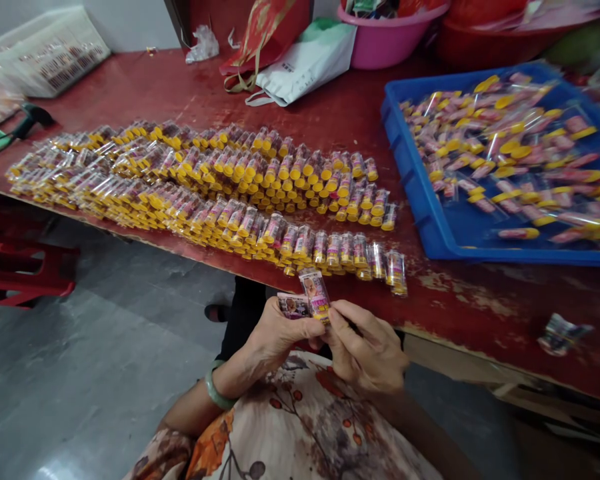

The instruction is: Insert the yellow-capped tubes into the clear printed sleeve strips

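Note:
A small clear-wrapped tube (pixel 316 295) with a purple printed label and a yellow lower end stands tilted between my hands, just off the table's front edge. My left hand (pixel 275 337) is closed around a small printed card or stack of labels (pixel 293 306), its thumb lying at the tube's base. The fingers of my right hand (pixel 367 347) pinch the tube's lower right side. Just beyond my hands, rows of similar yellow-ended tubes (pixel 250 220) lie stacked along the red table (pixel 460 293). What sits deeper in my left palm is hidden.
At the right, a blue tray (pixel 420 200) holds many loose pink-and-yellow wrapped tubes. Crumpled printed plastic (pixel 563 333) lies near the right front edge. A white bag (pixel 305 63), a pink basin (pixel 390 40) and a white basket (pixel 55 53) stand behind. A red stool (pixel 30 267) is at left.

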A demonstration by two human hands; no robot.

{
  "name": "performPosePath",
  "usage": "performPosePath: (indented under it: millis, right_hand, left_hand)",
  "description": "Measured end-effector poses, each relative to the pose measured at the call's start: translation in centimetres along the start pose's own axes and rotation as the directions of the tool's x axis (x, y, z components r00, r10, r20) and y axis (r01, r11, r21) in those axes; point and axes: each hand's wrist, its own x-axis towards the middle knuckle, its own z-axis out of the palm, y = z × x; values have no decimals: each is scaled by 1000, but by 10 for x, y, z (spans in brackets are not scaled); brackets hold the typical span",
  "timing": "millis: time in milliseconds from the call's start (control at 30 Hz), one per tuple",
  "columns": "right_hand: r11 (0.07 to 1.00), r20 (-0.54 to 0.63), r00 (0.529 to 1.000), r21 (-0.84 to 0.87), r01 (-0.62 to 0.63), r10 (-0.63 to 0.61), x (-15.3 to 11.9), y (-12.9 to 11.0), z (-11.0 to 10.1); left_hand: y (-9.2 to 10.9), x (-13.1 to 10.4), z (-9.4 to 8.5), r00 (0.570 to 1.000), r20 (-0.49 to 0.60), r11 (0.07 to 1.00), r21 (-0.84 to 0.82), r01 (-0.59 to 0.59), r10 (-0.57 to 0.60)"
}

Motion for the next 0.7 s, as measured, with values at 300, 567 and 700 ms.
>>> performPosePath:
  millis: [300, 567, 700]
  right_hand:
    - [1000, 12, 1000, 5, 15, -15, 5, 2, 4]
    - [760, 410, 846, 409, -505, 342, 29, 21, -17]
    - [605, 391, 760, 460, -650, 520, 32, 19, -10]
  left_hand:
    - [5, 1, 2, 999, -37, 999, 40, -15, 16]
    - [15, 7, 5, 1000, -10, 966, 259, -24, 27]
    - [16, 12, 12, 998, 65, 951, 308, -29, 9]
